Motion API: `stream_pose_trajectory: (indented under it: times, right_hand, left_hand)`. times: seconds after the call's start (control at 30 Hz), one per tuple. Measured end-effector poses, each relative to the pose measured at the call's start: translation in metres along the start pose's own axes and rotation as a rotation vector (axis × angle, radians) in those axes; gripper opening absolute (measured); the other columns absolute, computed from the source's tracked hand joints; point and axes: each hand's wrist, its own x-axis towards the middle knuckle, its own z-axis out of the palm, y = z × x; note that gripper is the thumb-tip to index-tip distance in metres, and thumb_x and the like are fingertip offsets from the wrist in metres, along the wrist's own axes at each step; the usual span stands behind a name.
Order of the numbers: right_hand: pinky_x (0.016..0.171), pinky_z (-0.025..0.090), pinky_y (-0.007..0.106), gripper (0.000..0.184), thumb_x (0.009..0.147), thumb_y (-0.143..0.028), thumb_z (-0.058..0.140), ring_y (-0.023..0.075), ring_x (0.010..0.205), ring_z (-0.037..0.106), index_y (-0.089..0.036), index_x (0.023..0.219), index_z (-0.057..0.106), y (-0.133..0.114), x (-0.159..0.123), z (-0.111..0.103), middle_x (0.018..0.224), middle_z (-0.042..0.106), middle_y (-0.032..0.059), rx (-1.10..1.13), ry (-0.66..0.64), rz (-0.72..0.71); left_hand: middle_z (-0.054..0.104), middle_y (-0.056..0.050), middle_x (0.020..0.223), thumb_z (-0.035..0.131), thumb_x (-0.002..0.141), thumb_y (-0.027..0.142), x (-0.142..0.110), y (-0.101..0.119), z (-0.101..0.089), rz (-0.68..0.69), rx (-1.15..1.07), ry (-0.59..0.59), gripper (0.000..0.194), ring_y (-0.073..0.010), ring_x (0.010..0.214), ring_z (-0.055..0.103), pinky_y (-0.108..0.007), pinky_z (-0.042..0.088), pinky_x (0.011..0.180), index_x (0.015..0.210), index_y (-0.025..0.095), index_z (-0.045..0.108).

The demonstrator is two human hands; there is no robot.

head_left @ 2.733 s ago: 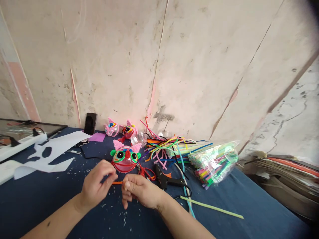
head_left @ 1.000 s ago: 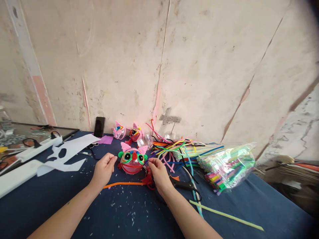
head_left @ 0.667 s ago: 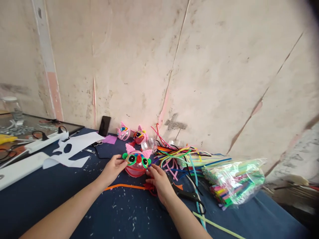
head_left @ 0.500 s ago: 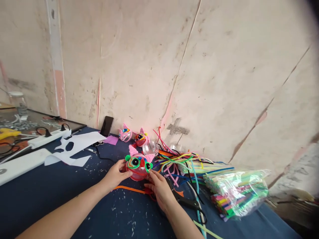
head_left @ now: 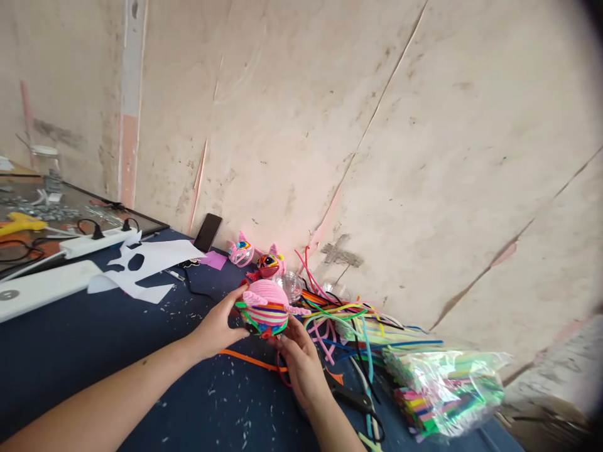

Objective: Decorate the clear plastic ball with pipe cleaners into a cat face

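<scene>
Between my two hands is a round pipe-cleaner ornament [head_left: 267, 300], wrapped in pink at the top with striped colours below and pink ear-like points. My left hand [head_left: 225, 323] grips its left side, thumb underneath and fingers along the edge. The fingers of my right hand [head_left: 299, 355] close on its lower right side. Its face now tips downward, so the eyes are hidden. Just behind it sit two similar pink ornaments, a nearer one [head_left: 269, 265] and a farther one [head_left: 241, 252], next to a clear plastic ball [head_left: 293, 286]. An orange pipe cleaner [head_left: 252, 360] lies beneath my hands.
Loose pipe cleaners [head_left: 348, 317] spread to the right, beside a clear bag of pipe cleaners [head_left: 452, 392]. A black-handled glue gun [head_left: 351, 397] lies by my right wrist. Cut white paper [head_left: 155, 257], a phone [head_left: 208, 233] and a power strip [head_left: 97, 243] are on the left.
The ornament has been tilted forward in my hands: its eyed face showed before, and now its pink top faces me. The camera view has shifted slightly.
</scene>
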Motion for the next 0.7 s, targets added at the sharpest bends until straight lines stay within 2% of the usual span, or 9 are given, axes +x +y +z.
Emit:
stream_pose_trajectory:
  times: [0.13,0.23,0.37,0.5,0.6,0.7]
  right_hand:
    - [0.074,0.052,0.033,0.040,0.068,-0.026,0.074,0.0227,0.094,0.062,-0.023,0.107,0.065,-0.0040,-0.0008,0.0018,0.105,0.068,0.0067,-0.007,0.012,-0.007]
    - [0.072,0.052,0.032,0.039,0.069,-0.028,0.074,0.0226,0.092,0.063,-0.023,0.106,0.065,-0.0044,0.0000,-0.0006,0.103,0.069,0.0069,-0.043,0.022,-0.008]
    - [0.083,0.050,0.037,0.042,0.071,-0.033,0.074,0.0259,0.108,0.058,-0.024,0.110,0.064,-0.0023,0.0019,-0.0055,0.112,0.067,0.0076,-0.107,0.051,-0.050]
    - [0.092,0.046,0.038,0.043,0.072,-0.031,0.074,0.0259,0.119,0.051,-0.027,0.114,0.063,-0.0019,0.0021,-0.0057,0.123,0.062,0.0061,-0.121,0.023,-0.092]
    - [0.087,0.049,0.038,0.046,0.074,-0.031,0.073,0.0266,0.117,0.053,-0.028,0.118,0.060,-0.0033,0.0011,-0.0030,0.125,0.061,0.0067,-0.099,-0.033,-0.069]
    - [0.079,0.051,0.036,0.047,0.073,-0.032,0.074,0.0270,0.111,0.056,-0.026,0.117,0.060,-0.0043,0.0006,-0.0010,0.123,0.061,0.0078,-0.064,-0.038,-0.054]
  left_hand:
    - [0.050,-0.010,0.136,0.068,0.062,0.007,0.0000,0.0005,-0.0002,-0.015,-0.014,-0.015,0.083,-0.0285,0.112,0.055,-0.041,0.042,0.097,0.137,0.026,0.039]
    - [0.054,-0.010,0.129,0.071,0.062,0.009,0.0005,0.0012,0.0006,-0.037,-0.064,-0.004,0.080,-0.0287,0.109,0.057,-0.040,0.044,0.093,0.134,0.025,0.040]
    - [0.060,-0.010,0.116,0.077,0.062,0.017,0.0004,0.0022,0.0037,-0.089,-0.189,0.001,0.072,-0.0264,0.097,0.060,-0.037,0.047,0.083,0.126,0.021,0.044]
    - [0.065,-0.007,0.100,0.078,0.064,0.030,0.0008,0.0000,0.0080,-0.148,-0.456,-0.048,0.056,-0.0240,0.092,0.062,-0.036,0.047,0.080,0.111,0.018,0.049]
    - [0.065,-0.006,0.100,0.080,0.063,0.032,0.0028,-0.0010,0.0089,-0.187,-0.566,-0.051,0.049,-0.0235,0.095,0.061,-0.038,0.044,0.086,0.102,0.018,0.053]
    - [0.066,-0.006,0.100,0.082,0.060,0.030,0.0046,0.0017,0.0076,-0.230,-0.589,-0.056,0.053,-0.0237,0.095,0.061,-0.039,0.043,0.087,0.103,0.018,0.054]
